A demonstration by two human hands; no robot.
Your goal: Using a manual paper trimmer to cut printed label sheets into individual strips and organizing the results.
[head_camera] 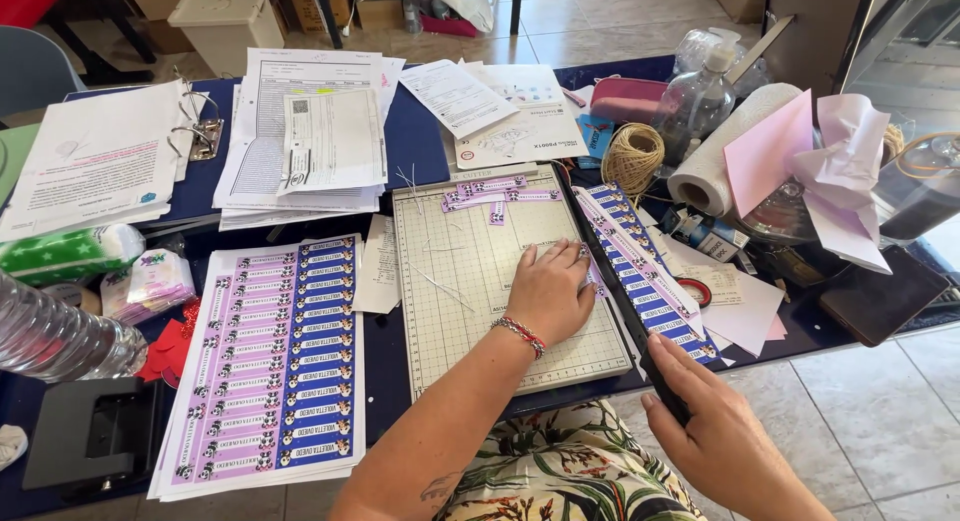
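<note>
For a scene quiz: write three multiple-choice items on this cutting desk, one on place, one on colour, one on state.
1. Where does the left hand rest?
A on the cutter board
B on the paper stack
C on the bottle

2. Which colours are the label sheet strips?
A red and green
B purple and blue
C yellow and black

3. The right hand is
A flat and free
B closed on the cutter arm
C out of view

A: palm lies on the grid.
B: both colours show.
C is wrong; B: fingers wrap the black handle.

A twine ball [632,157], paper towel roll [722,151] and stacked papers [300,141] crowd the desk.
</note>
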